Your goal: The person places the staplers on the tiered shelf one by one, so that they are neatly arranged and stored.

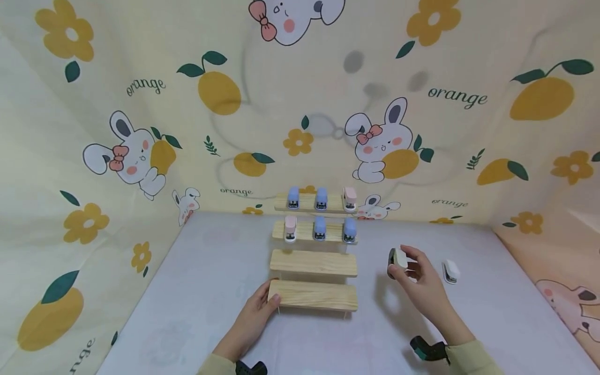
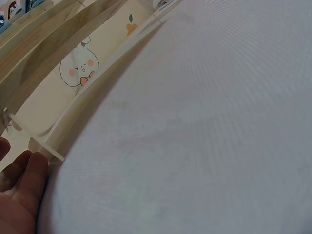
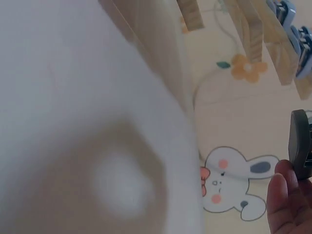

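Note:
My right hand [image 1: 424, 286] holds a small white stapler [image 1: 400, 258] in the air, right of a stepped wooden display rack [image 1: 313, 295]. In the right wrist view the dark grey base of that stapler [image 3: 299, 141] shows above the fingertips. My left hand [image 1: 253, 316] grips the left end of the lowest shelf, its thumb over the front edge. Part of that hand [image 2: 27, 187] appears beside a thin support in the left wrist view. A second white stapler [image 1: 451, 271] lies on the table beyond my right hand.
The top shelf [image 1: 307, 200] carries two blue staplers and a pink stapler [image 1: 349, 199]. One pink stapler [image 1: 290, 228] and two blue staplers stand on the shelf below. Both lower shelves are bare wood. A patterned cloth [image 1: 300, 104] hangs behind the white table [image 1: 206, 271].

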`<move>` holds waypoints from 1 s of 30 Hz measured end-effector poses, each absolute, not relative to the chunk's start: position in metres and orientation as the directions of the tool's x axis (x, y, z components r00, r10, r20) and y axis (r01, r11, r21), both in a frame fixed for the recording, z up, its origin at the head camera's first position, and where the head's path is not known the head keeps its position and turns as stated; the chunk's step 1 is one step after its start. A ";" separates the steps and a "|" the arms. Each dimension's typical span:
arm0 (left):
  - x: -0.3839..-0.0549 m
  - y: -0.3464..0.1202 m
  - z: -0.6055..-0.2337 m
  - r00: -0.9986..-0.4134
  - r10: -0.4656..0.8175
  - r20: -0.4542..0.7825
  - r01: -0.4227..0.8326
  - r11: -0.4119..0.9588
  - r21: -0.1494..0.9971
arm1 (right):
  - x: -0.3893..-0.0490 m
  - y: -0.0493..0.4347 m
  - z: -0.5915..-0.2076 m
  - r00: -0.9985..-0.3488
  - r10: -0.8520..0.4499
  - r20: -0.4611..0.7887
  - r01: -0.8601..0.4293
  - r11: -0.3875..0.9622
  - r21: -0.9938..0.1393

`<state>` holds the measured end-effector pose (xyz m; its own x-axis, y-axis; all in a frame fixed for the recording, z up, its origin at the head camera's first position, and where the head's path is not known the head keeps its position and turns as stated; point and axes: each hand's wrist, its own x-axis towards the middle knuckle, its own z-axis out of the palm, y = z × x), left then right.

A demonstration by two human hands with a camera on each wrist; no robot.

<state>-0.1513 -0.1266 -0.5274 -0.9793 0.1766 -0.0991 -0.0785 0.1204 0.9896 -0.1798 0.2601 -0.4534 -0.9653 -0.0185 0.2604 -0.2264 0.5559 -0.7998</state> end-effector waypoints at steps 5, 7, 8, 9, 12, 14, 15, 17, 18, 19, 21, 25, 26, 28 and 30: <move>-0.150 -0.127 -0.525 -0.978 0.181 -0.108 -0.091 0.101 0.991 | -0.180 0.250 -0.452 -0.973 -0.044 0.226 -0.214 0.535 -0.817; -0.150 -0.127 -0.524 -0.977 0.185 -0.104 -0.089 0.092 0.992 | -0.180 0.245 -0.451 -0.976 -0.055 0.208 -0.207 0.506 -0.837; -0.149 -0.127 -0.523 -0.977 0.186 -0.102 -0.087 0.092 0.992 | -0.181 0.241 -0.451 -0.977 -0.063 0.204 -0.208 0.489 -0.847; -0.149 -0.128 -0.523 -0.977 0.187 -0.101 -0.085 0.093 0.992 | -0.181 0.238 -0.451 -0.977 -0.069 0.200 -0.209 0.475 -0.855; -0.150 -0.127 -0.523 -0.978 0.186 -0.096 -0.078 0.098 0.992 | -0.184 0.226 -0.449 -0.974 -0.097 0.207 -0.229 0.433 -0.872; -0.150 -0.127 -0.524 -0.978 0.185 -0.101 -0.083 0.102 0.991 | -0.186 0.219 -0.448 -0.969 -0.114 0.219 -0.247 0.404 -0.881; -0.150 -0.127 -0.524 -0.978 0.183 -0.104 -0.085 0.104 0.991 | -0.187 0.215 -0.448 -0.967 -0.122 0.224 -0.255 0.391 -0.884; -0.151 -0.127 -0.525 -0.977 0.181 -0.110 -0.091 0.108 0.990 | -0.187 0.207 -0.445 -0.965 -0.137 0.222 -0.258 0.385 -0.886; -0.151 -0.127 -0.526 -0.977 0.179 -0.116 -0.097 0.110 0.989 | -0.186 0.202 -0.442 -0.965 -0.143 0.218 -0.258 0.389 -0.884; -0.151 -0.127 -0.526 -0.977 0.180 -0.116 -0.098 0.109 0.989 | -0.184 0.196 -0.437 -0.965 -0.148 0.215 -0.257 0.400 -0.880; -0.151 -0.127 -0.526 -0.977 0.179 -0.116 -0.097 0.107 0.989 | -0.182 0.185 -0.429 -0.964 -0.156 0.214 -0.261 0.415 -0.872; -0.151 -0.127 -0.524 -0.977 0.180 -0.110 -0.094 0.092 0.991 | -0.187 0.176 -0.433 -0.959 -0.146 0.245 -0.284 0.405 -0.869; -0.151 -0.127 -0.524 -0.977 0.180 -0.111 -0.096 0.090 0.991 | -0.190 0.176 -0.437 -0.958 -0.138 0.251 -0.285 0.395 -0.873; -0.151 -0.127 -0.524 -0.977 0.182 -0.110 -0.095 0.086 0.992 | -0.194 0.177 -0.445 -0.958 -0.122 0.260 -0.287 0.387 -0.876; -0.151 -0.127 -0.524 -0.977 0.182 -0.107 -0.092 0.088 0.992 | -0.193 0.177 -0.446 -0.960 -0.107 0.259 -0.281 0.383 -0.880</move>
<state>-0.1507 -0.1267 -0.5245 -0.9774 0.1820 -0.1072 -0.0925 0.0877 0.9918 -0.1931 0.1767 -0.4458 -0.9598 -0.1074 0.2592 -0.2806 0.3825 -0.8803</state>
